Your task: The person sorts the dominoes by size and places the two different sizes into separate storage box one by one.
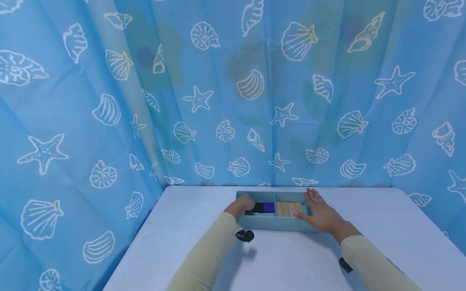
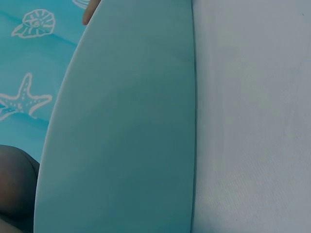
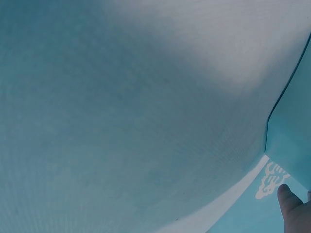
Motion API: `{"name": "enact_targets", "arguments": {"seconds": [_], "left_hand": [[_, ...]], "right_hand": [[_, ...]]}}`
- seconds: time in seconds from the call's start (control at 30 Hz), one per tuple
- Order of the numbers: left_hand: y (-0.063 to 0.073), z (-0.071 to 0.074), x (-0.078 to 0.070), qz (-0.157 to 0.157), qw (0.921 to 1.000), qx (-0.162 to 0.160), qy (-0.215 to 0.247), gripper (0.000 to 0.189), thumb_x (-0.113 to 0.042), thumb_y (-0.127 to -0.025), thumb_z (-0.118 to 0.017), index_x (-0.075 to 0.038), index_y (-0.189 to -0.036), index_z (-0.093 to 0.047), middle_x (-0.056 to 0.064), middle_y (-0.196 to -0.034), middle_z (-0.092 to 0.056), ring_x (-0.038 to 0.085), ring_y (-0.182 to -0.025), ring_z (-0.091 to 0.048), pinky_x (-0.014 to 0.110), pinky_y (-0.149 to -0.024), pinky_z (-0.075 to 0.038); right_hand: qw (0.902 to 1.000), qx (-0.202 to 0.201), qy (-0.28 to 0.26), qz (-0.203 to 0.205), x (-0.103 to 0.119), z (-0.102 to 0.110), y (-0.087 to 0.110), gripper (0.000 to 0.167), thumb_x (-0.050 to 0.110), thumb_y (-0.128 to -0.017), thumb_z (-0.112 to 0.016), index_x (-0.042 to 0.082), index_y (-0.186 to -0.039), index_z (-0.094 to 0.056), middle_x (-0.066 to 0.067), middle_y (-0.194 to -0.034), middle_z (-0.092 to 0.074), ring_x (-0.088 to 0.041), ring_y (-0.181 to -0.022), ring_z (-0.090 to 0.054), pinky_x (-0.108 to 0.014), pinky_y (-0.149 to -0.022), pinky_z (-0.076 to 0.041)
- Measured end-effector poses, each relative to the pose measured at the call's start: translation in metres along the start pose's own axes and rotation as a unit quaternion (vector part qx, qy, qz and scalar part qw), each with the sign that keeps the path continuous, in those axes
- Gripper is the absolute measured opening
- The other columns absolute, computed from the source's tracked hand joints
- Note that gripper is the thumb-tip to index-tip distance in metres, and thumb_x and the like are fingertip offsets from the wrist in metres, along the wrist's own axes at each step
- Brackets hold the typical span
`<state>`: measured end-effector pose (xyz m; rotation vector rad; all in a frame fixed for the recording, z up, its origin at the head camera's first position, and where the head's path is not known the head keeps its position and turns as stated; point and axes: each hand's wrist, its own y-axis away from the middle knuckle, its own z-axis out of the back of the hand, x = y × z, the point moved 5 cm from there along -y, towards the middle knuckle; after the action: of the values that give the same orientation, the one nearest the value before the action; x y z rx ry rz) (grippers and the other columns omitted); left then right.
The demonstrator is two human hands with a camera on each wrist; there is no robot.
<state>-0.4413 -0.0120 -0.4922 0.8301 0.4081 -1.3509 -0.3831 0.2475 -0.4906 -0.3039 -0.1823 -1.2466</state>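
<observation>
A light blue-grey box with a divider stands near the table's far edge. Several pale wooden blocks lie side by side in its right compartment. The left one holds a black block beside a purple block. My left hand reaches over the front rim into the left compartment, fingers bent down by the black block; its fingertips are hidden, and I cannot tell whether they grip anything. My right hand rests at the box's right end, fingers extended, thumb reaching over the wooden blocks.
The white table extends around the box on all sides. Behind it hangs a blue curtain with white shell and starfish prints. In the left wrist view the box's front wall fills the middle.
</observation>
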Motion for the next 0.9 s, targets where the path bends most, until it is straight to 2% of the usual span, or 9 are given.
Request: {"name": "enact_targets", "arguments": {"seconds": [0.27,0.4,0.63,0.73,0.9], "left_hand": [[0.001,0.001,-0.001,-0.007,0.9998,0.004,0.016,0.041,-0.006,-0.098,-0.044,0.007,-0.137,-0.048,0.015,-0.119,-0.056,0.031,-0.102,-0.052,0.043,-0.089,-0.046],[0.001,0.001,-0.001,-0.006,0.9997,0.011,0.021,0.039,-0.006,-0.098,-0.044,0.007,-0.134,-0.05,0.016,-0.112,-0.057,0.03,-0.096,-0.054,0.042,-0.085,-0.048],[0.001,0.001,0.0,-0.004,0.9996,0.024,0.016,0.04,-0.007,-0.098,-0.044,0.007,-0.135,-0.049,0.015,-0.11,-0.057,0.03,-0.097,-0.054,0.044,-0.088,-0.047],[0.003,0.003,-0.003,-0.006,0.9989,0.029,0.035,0.039,-0.004,-0.096,-0.045,0.008,-0.133,-0.05,0.014,-0.105,-0.057,0.029,-0.092,-0.055,0.043,-0.085,-0.049],[0.009,0.01,-0.008,-0.007,0.9942,0.038,0.1,0.044,0.006,-0.091,-0.049,0.011,-0.134,-0.044,0.015,-0.098,-0.055,0.028,-0.082,-0.058,0.039,-0.076,-0.056]], "right_hand": [[1.0,-0.001,0.004,-0.007,0.001,0.0,-0.002,0.103,0.068,-0.091,-0.047,-0.012,-0.149,-0.017,-0.028,-0.157,-0.009,-0.044,-0.144,-0.005,-0.058,-0.112,-0.013],[1.0,-0.001,0.002,-0.009,0.002,0.0,-0.002,0.104,0.068,-0.091,-0.047,-0.012,-0.149,-0.017,-0.029,-0.157,-0.01,-0.045,-0.144,-0.005,-0.059,-0.112,-0.014],[0.9999,0.006,-0.001,-0.011,0.002,0.0,0.0,0.105,0.069,-0.091,-0.047,-0.012,-0.149,-0.016,-0.029,-0.157,-0.008,-0.045,-0.144,-0.004,-0.059,-0.112,-0.013],[0.9999,0.002,0.003,-0.012,0.003,0.002,-0.001,0.104,0.068,-0.091,-0.047,-0.012,-0.149,-0.016,-0.029,-0.157,-0.008,-0.045,-0.144,-0.005,-0.059,-0.112,-0.013],[1.0,0.003,0.001,-0.009,0.002,0.003,0.0,0.104,0.068,-0.091,-0.047,-0.013,-0.149,-0.017,-0.029,-0.157,-0.008,-0.045,-0.144,-0.004,-0.059,-0.112,-0.013]]}}
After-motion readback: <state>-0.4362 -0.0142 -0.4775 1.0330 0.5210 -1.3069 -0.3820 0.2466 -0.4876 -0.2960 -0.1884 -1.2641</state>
